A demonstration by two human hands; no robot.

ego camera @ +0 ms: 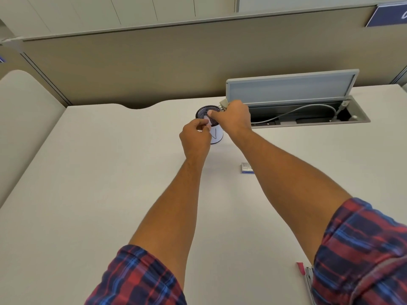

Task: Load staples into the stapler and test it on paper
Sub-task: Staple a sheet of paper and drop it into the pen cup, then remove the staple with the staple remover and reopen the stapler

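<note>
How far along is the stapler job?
Early. Nothing looks done: the stapler lies at the near desk edge, untouched, and the staple box sits on the desk. In hand: left hand and right hand both pinch a small paper piece over the mesh cup. Left: loading, test.

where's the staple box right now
In the head view, the staple box lies on the desk, right of centre, just left of the right forearm.

Bright, even, seemingly overhead light; soft faint shadows under the arms; slight blur throughout; wide-angle bending at the far edges.
</note>
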